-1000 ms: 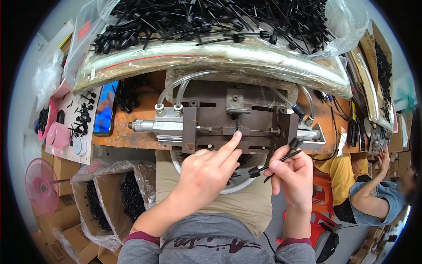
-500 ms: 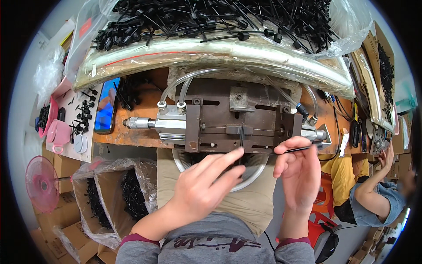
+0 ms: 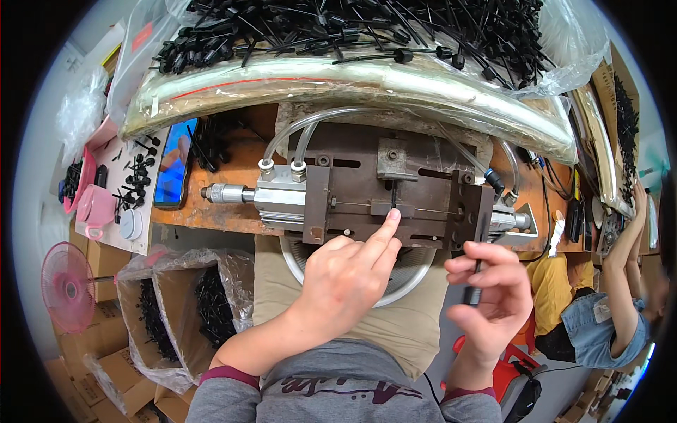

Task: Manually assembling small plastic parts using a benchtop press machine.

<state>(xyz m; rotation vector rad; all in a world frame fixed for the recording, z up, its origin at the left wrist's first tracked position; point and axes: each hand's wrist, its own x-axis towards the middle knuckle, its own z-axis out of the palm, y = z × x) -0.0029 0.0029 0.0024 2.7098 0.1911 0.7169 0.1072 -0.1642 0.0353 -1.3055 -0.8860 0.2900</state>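
At an orange table (image 3: 243, 158), touching a small gray block (image 3: 381, 208) on the machine (image 3: 352, 185) with the left hand (image 3: 345, 282) loosely spread; pinching a black stick (image 3: 472, 295) in the right hand (image 3: 497, 310).

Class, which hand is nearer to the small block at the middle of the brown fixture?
Left. The left hand has its index fingertip at the block; the right hand, holding a black part, is off to the block's right.

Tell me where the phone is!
In the head view, the phone lies on the left, between two bunches of black parts, up and right of the white tub.
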